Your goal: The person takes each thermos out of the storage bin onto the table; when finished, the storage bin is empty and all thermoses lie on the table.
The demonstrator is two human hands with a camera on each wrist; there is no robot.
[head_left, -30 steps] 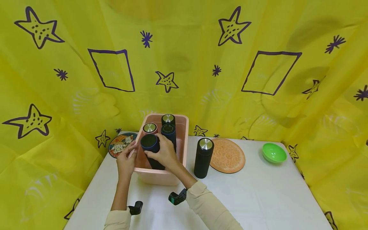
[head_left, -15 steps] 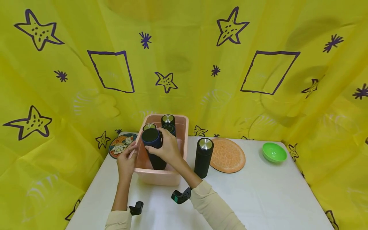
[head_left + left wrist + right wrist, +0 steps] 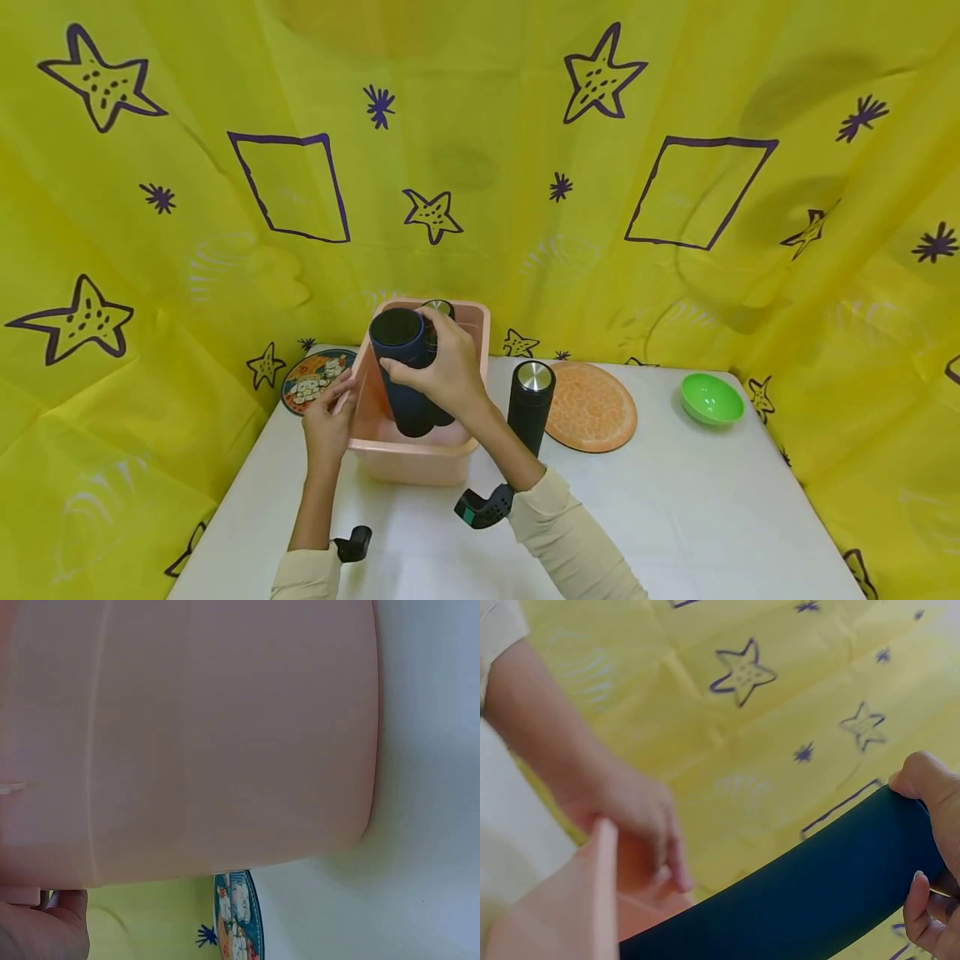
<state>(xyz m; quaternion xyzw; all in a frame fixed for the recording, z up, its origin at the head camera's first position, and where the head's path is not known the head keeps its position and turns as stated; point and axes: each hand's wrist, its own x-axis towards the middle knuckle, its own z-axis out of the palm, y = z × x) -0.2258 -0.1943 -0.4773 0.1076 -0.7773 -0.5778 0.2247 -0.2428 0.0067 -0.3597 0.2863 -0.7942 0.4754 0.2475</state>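
My right hand [image 3: 453, 371] grips a dark blue flask [image 3: 401, 387] near its top, thumb on one side and fingers on the other. The flask is raised and slightly tilted inside a pink plastic bin [image 3: 412, 450], its lower end below the rim. In the right wrist view the flask [image 3: 795, 892] slants from the right hand [image 3: 941, 802] down into the bin. My left hand [image 3: 328, 421] holds the bin's left rim. A silver-topped flask [image 3: 441, 307] stands further back in the bin; others there are mostly hidden by the held flask and right hand.
To the bin's right a black flask [image 3: 531, 404] with a silver lid stands upright on the white table [image 3: 660, 517]. Behind it lies an orange round mat [image 3: 596, 408]. A green bowl [image 3: 712, 400] sits far right. A patterned plate [image 3: 311, 379] lies left of the bin.
My right hand has lifted the dark blue flask upward out of the bin's depth and slightly rightward. It now covers the light-rimmed flask behind. The left hand has stayed on the rim.
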